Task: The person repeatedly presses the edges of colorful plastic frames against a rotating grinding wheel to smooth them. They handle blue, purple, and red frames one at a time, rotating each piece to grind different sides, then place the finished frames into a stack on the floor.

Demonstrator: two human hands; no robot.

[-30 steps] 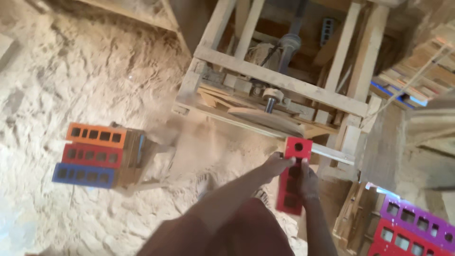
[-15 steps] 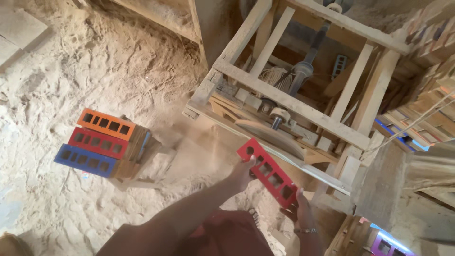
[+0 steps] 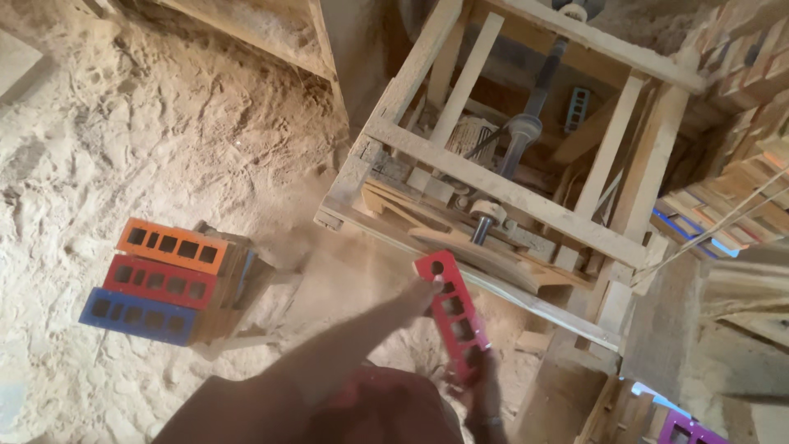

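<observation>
red perforated block point(image 3: 454, 316) in both hands, beside wooden machine frame point(image 3: 501, 193)

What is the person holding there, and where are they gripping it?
A red wooden piece with holes: the left hand touches its upper side edge, and the right hand grips its bottom end.

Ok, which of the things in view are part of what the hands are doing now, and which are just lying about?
In hand:
- red slotted piece, held at both ends
- left hand on its upper end
- right hand at its lower end
- wooden frame machine with its spindle, just beyond the piece

Lying about:
- stack of orange, red and blue slotted pieces on the sawdust floor
- purple piece, bottom right
</observation>
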